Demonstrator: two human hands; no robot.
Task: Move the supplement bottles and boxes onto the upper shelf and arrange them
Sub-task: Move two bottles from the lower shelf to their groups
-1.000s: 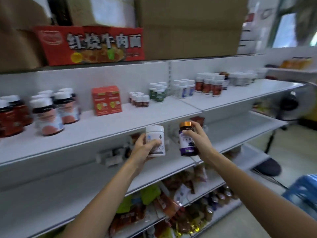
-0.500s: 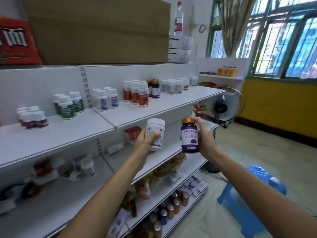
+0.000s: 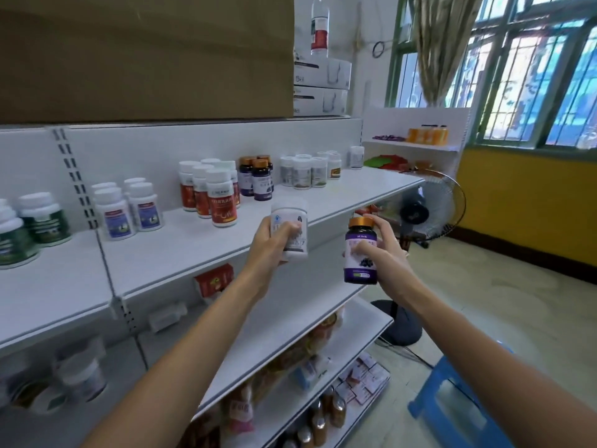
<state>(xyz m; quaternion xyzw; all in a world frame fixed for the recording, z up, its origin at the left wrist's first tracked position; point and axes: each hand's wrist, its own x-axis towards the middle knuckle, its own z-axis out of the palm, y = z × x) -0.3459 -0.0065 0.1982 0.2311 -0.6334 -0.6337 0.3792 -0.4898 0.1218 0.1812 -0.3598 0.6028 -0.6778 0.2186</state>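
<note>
My left hand (image 3: 273,245) grips a white supplement bottle (image 3: 290,221), held upright just in front of the upper shelf (image 3: 181,253) edge. My right hand (image 3: 386,250) holds a dark purple bottle with a gold cap (image 3: 360,252), a little lower and to the right, past the shelf's front. On the upper shelf stand groups of bottles: green-labelled ones (image 3: 38,221) at the left, blue-labelled ones (image 3: 129,210), red-labelled ones (image 3: 213,195), dark purple ones (image 3: 256,177) and white ones (image 3: 307,171) toward the right end.
A red box (image 3: 214,279) and tipped bottles (image 3: 80,379) lie on the shelf below. Lower shelves hold packets and jars. A standing fan (image 3: 420,211) is beyond the shelf end. A blue plastic stool (image 3: 458,405) stands on the floor at the right. Cardboard boxes (image 3: 145,56) sit on top.
My view has swung to the right along the shelf, toward the window end. Both hands have kept their bottles and come closer to the upper shelf's right section.
</note>
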